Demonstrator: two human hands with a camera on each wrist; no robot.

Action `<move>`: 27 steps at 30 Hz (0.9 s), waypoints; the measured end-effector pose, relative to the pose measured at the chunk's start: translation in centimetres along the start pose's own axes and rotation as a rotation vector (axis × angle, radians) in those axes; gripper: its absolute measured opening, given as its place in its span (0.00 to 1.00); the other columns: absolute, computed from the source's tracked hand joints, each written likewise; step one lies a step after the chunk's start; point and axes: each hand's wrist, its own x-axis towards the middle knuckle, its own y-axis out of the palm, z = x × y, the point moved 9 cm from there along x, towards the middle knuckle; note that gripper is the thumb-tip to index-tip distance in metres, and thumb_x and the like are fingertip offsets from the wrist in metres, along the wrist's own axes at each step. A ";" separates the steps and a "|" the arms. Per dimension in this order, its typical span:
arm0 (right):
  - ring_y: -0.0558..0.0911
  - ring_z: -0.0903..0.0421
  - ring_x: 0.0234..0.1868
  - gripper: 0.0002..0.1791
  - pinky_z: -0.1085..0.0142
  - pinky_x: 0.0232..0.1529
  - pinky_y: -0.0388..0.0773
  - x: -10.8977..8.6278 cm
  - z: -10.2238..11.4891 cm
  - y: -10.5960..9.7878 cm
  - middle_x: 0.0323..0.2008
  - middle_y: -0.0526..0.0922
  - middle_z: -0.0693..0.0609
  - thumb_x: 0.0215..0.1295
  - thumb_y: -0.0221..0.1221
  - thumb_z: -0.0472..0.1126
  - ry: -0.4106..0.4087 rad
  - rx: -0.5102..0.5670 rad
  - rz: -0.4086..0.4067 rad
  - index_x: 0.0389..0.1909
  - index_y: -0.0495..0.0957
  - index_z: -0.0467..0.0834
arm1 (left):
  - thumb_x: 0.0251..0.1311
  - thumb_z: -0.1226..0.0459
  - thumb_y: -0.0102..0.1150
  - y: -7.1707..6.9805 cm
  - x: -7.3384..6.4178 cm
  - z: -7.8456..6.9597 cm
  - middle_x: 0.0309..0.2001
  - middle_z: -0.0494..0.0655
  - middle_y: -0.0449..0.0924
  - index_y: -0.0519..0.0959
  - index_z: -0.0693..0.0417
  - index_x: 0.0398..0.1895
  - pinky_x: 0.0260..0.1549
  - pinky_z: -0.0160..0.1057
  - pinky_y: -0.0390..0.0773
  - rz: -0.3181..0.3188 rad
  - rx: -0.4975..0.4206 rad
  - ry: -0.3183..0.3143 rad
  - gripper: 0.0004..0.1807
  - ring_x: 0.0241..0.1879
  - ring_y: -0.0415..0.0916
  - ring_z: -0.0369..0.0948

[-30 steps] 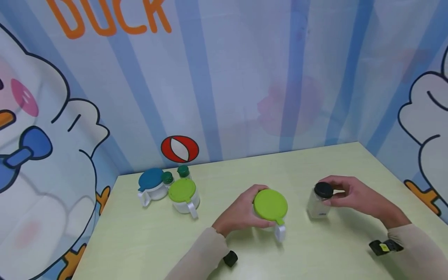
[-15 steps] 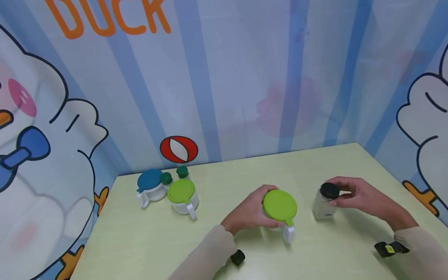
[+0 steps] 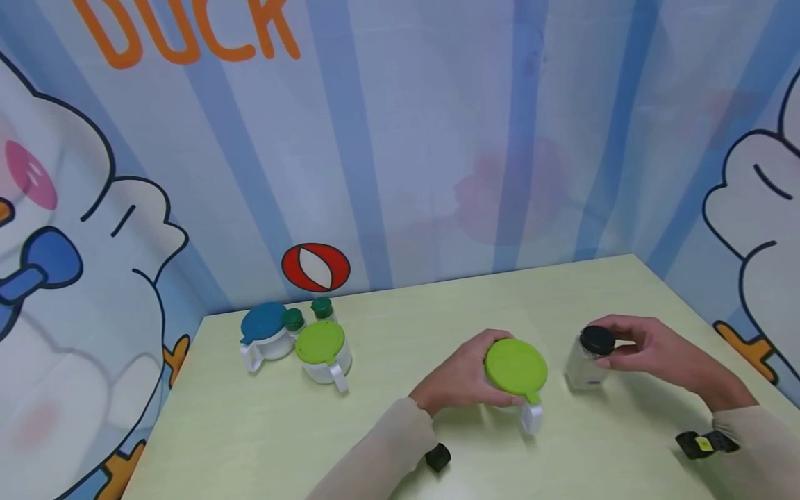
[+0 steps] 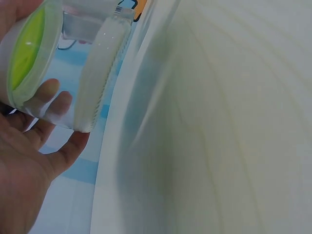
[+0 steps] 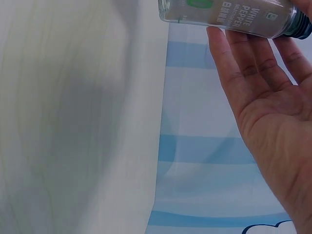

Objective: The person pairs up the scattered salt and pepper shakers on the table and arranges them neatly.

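Note:
My left hand [image 3: 465, 375] grips a seasoning jar [image 3: 516, 368] with a lime-green lid and a white handle that points toward me. In the left wrist view the jar's body [image 4: 97, 73] is clear glass, and fingers show through it. To its right, my right hand [image 3: 656, 351] holds a pepper bottle [image 3: 587, 368] with a black cap, thumb and fingers around its upper part. "White pepper" is printed on the bottle [image 5: 239, 12] in the right wrist view. Both containers stand nearly upright, a small gap apart. Whether their bases touch the table cannot be told.
At the table's [image 3: 262, 430] back left stand a blue-lidded jar [image 3: 265, 326], another lime-lidded jar [image 3: 321, 351] and two green-capped bottles [image 3: 322, 307] [image 3: 293, 319], close together. A printed curtain [image 3: 425, 139] hangs behind the table. Black wrist devices [image 3: 438, 457] sit under the sleeves.
The left hand has carried the lime-lidded jar to the right. The right hand and pepper bottle have also shifted right, by less. The view has turned slightly.

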 end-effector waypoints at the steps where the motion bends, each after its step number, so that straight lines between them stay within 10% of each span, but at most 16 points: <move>1: 0.81 0.65 0.52 0.24 0.64 0.44 0.84 -0.1 0.0 -0.1 0.54 0.82 0.57 0.66 0.67 0.37 -0.002 0.004 0.000 0.62 0.76 0.41 | 0.42 0.56 0.84 0.1 0.1 -0.1 0.57 0.32 0.74 0.68 0.36 0.66 0.56 0.35 0.76 0.001 0.005 0.002 0.46 0.52 0.74 0.31; 27: 0.82 0.66 0.53 0.27 0.66 0.44 0.83 -1.3 -0.8 -1.2 0.55 0.82 0.62 0.66 0.66 0.35 0.001 0.005 0.011 0.65 0.74 0.39 | 0.44 0.56 0.83 3.7 3.6 -1.0 0.55 0.31 0.74 0.68 0.38 0.66 0.52 0.32 0.77 0.104 -0.025 0.024 0.44 0.50 0.74 0.29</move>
